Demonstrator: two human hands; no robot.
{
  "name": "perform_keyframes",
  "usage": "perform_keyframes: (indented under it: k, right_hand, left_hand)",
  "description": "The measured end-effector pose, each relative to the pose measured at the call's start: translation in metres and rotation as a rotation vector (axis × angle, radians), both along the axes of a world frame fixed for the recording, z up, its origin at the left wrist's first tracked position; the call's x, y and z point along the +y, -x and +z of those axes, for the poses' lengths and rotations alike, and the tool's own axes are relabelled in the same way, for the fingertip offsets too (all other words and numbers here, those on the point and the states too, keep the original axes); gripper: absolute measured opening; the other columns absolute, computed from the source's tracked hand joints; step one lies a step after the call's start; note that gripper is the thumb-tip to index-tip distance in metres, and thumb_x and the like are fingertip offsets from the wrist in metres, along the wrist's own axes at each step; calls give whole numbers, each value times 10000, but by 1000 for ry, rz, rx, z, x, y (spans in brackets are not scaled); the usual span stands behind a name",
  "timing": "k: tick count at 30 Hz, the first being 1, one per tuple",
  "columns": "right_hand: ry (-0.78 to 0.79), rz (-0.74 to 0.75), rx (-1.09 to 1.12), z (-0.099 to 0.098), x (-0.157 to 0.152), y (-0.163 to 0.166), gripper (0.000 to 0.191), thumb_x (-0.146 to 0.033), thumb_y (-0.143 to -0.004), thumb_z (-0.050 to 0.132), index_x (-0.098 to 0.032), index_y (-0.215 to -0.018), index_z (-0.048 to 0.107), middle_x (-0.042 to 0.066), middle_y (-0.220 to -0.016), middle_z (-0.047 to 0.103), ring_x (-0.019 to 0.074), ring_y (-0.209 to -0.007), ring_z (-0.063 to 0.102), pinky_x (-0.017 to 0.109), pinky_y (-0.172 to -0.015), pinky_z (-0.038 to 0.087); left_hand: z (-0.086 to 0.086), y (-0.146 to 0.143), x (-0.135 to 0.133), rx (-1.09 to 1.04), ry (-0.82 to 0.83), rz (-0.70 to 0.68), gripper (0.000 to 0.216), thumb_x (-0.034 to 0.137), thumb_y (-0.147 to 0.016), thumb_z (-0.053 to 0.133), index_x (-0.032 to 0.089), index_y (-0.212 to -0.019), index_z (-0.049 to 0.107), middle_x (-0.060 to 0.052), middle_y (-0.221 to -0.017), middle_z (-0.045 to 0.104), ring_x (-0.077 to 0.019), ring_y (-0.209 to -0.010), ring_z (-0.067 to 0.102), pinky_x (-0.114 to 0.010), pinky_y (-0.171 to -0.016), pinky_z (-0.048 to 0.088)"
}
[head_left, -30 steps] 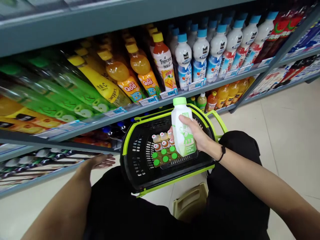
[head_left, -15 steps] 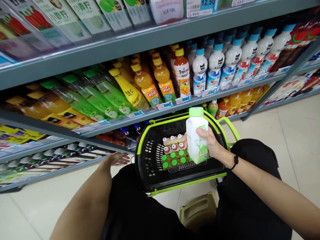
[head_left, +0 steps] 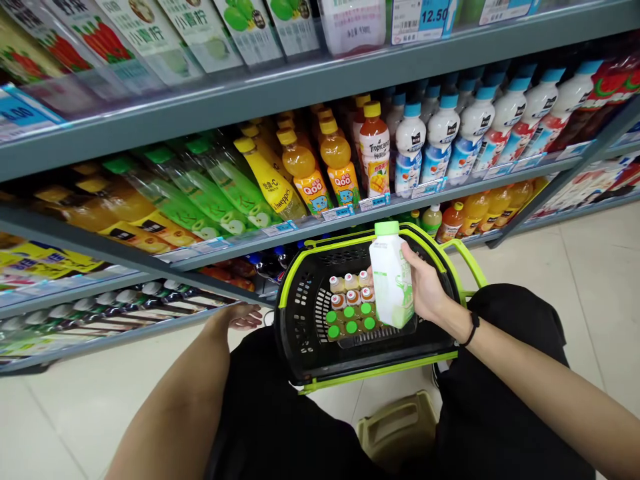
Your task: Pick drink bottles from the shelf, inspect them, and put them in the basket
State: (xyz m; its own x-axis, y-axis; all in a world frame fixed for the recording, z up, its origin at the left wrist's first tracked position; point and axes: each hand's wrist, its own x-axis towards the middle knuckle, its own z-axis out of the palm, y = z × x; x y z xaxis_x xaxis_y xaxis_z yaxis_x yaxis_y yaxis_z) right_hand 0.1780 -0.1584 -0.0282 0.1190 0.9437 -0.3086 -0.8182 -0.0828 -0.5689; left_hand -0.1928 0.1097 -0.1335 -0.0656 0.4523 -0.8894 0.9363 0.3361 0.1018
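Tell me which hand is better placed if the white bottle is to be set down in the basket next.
Probably the right hand: it grips the white bottle, in view over the basket. The left hand looks empty, off the basket's left side.

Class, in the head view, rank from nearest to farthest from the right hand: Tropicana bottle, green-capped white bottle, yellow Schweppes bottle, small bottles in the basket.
1. Green-capped white bottle, held in the right hand.
2. Small bottles, lower, in the basket.
3. Tropicana bottle, on the shelf ahead.
4. Yellow Schweppes bottle, farther left, same shelf.
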Motion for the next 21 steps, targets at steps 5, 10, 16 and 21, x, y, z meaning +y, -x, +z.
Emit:
perform_keyframes:
  k: [5,10,16,21]
  right_hand:
    - [-78,205,21,8,-7,8,691,-664,-895,642,-129,-1332,669,123,-929,765,265,-790,735,390,-713,616]
    - [-72,273,72,0,-9,15,729,-725,-855,608,-123,-1258,686,121,-882,760,243,-700,717,357,-640,593]
    - [-13,365,19,-8,-11,24,745,-800,-815,598,-137,-1137,709,101,-808,754,239,-640,721,351,-618,597]
    - [40,437,-22,-13,-16,37,758,-832,-761,632,-124,-1014,731,116,-760,745,244,-592,711,333,-530,578]
  left_hand:
    - [27,-49,15,170,70,-178,368,438,-1045,594,114,-897,683,-40,-816,707,-136,-715,663,-283,-709,546]
    - [77,-114,14,304,-185,-375,280,307,-879,693,103,-688,671,-232,-742,709,-420,-876,731,-470,-779,530]
    - [125,-195,-81,-983,-302,-343,676,715,-984,363,216,-1248,736,-151,-1367,702,-318,-1425,545,-389,-1086,469]
    - [129,-242,-158,-1565,137,56,611,719,-845,620,136,-914,790,-197,-1076,789,-317,-1011,744,-386,-878,554]
